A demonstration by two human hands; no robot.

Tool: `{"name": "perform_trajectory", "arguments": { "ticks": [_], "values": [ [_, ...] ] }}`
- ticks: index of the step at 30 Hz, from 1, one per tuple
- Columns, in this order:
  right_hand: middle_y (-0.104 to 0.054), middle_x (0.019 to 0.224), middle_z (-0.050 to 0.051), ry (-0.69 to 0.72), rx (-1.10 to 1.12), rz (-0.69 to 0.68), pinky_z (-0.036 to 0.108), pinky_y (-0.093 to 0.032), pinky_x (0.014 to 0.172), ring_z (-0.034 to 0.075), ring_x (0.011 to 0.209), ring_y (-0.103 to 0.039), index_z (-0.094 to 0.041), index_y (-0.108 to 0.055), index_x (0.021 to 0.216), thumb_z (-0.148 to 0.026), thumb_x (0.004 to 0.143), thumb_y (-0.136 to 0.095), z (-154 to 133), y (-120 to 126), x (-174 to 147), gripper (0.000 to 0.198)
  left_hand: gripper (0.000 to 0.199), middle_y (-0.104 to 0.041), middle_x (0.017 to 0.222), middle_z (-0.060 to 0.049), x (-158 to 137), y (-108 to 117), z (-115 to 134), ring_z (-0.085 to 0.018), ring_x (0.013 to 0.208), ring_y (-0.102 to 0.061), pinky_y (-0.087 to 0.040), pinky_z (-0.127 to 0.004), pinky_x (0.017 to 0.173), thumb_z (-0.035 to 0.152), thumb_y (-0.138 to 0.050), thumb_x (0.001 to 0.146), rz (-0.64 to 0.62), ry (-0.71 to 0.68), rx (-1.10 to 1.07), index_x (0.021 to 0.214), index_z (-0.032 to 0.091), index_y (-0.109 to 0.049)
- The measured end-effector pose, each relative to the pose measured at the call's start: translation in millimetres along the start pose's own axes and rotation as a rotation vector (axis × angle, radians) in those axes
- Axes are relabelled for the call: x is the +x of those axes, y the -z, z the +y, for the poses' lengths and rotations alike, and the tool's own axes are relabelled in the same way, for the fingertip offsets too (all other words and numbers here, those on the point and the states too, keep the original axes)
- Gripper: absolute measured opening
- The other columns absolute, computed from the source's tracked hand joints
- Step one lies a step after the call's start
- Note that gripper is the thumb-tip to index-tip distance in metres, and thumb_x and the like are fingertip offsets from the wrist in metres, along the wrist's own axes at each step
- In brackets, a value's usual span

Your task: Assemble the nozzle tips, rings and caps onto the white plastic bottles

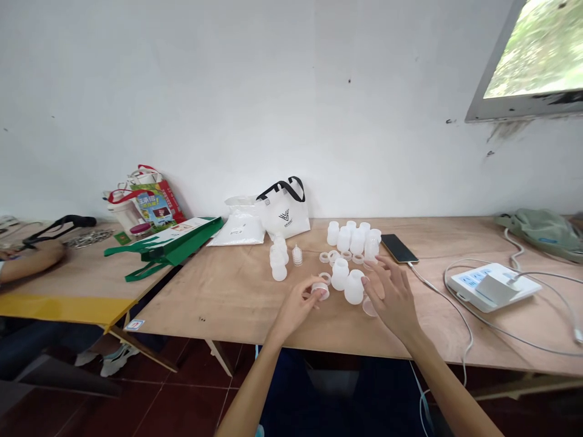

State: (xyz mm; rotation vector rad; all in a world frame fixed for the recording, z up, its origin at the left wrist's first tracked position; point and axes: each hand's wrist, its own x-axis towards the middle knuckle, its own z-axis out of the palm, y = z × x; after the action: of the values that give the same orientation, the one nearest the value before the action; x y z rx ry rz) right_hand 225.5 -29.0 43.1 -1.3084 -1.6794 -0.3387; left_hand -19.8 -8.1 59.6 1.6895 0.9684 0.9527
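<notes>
My left hand (298,303) is closed at the table's front, its thumb and fingers pinching a small whitish plastic ring (321,291). To its right stand two translucent white plastic bottles, a narrower one (339,274) and a rounder one (354,289). My right hand (392,297) is beside the rounder bottle, fingers apart, and I see nothing held in it. A clear disc-like piece (368,307) lies partly hidden by that hand. Behind, several loose rings (345,255) lie in front of a group of similar bottles (357,240).
More white bottles (279,261) stand left, beside a small clear nippled piece (297,255). Behind are a white plastic bag (239,227) and a white tote (289,212). A phone (399,247), cables and a white power strip (494,285) lie right. Another person's arm (34,261) rests far left.
</notes>
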Motion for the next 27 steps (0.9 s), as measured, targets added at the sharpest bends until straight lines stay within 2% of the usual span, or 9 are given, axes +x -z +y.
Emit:
{"name": "perform_trajectory", "arguments": {
  "ticks": [6, 13, 17, 20, 24, 27],
  "values": [
    [-0.071, 0.116, 0.01, 0.033, -0.033, -0.164, 0.045, -0.05, 0.093, 0.03, 0.107, -0.066, -0.026, -0.069, 0.117, -0.041, 0.101, -0.053, 10, -11, -6, 0.027, 0.036, -0.069, 0.087, -0.005, -4, 5, 1, -0.016, 0.072, -0.064, -0.057, -0.028, 0.069, 0.05, -0.062, 0.092, -0.062, 0.008, -0.012, 0.103, 0.017, -0.071],
    [-0.073, 0.103, 0.006, 0.045, -0.051, -0.263, 0.039, -0.05, 0.08, 0.027, 0.095, -0.068, -0.026, -0.065, 0.106, -0.047, 0.099, -0.057, 10, -12, -9, 0.024, 0.031, -0.067, 0.085, -0.003, -4, 8, 8, -0.016, 0.073, -0.065, -0.056, -0.028, 0.071, 0.048, -0.062, 0.093, -0.002, -0.022, -0.075, 0.1, 0.018, -0.067],
    [-0.072, 0.098, 0.005, 0.07, -0.034, -0.301, 0.038, -0.049, 0.076, 0.026, 0.09, -0.067, -0.025, -0.061, 0.103, -0.049, 0.098, -0.059, 6, -14, -12, 0.024, 0.03, -0.066, 0.083, -0.004, -6, 9, 14, -0.016, 0.073, -0.064, -0.055, -0.027, 0.073, 0.046, -0.056, 0.097, 0.021, -0.081, 0.038, 0.096, 0.018, -0.066],
    [-0.07, 0.094, 0.004, 0.096, -0.015, -0.345, 0.036, -0.049, 0.072, 0.025, 0.088, -0.066, -0.026, -0.059, 0.1, -0.049, 0.097, -0.06, -2, -14, -15, 0.023, 0.026, -0.066, 0.084, -0.003, -7, 9, 16, -0.016, 0.073, -0.063, -0.055, -0.027, 0.074, 0.042, -0.055, 0.097, 0.032, -0.128, 0.097, 0.092, 0.019, -0.066],
    [-0.068, 0.09, 0.004, 0.131, -0.035, -0.392, 0.032, -0.044, 0.061, 0.024, 0.078, -0.065, -0.026, -0.055, 0.093, -0.048, 0.096, -0.061, -18, -15, -19, 0.023, 0.025, -0.068, 0.093, -0.005, -4, 6, 9, -0.017, 0.076, -0.067, -0.059, -0.029, 0.072, 0.042, -0.059, 0.095, 0.105, -0.077, -0.037, 0.102, 0.019, -0.065],
    [-0.069, 0.09, 0.003, 0.095, 0.011, -0.405, 0.031, -0.043, 0.055, 0.022, 0.067, -0.065, -0.026, -0.054, 0.095, -0.045, 0.095, -0.061, -27, -20, -26, 0.021, 0.037, -0.067, 0.114, -0.009, -1, 4, 6, -0.022, 0.095, -0.069, -0.063, -0.03, 0.072, 0.046, -0.064, 0.092, 0.134, -0.049, -0.135, 0.118, 0.02, -0.064]
  ]
}}
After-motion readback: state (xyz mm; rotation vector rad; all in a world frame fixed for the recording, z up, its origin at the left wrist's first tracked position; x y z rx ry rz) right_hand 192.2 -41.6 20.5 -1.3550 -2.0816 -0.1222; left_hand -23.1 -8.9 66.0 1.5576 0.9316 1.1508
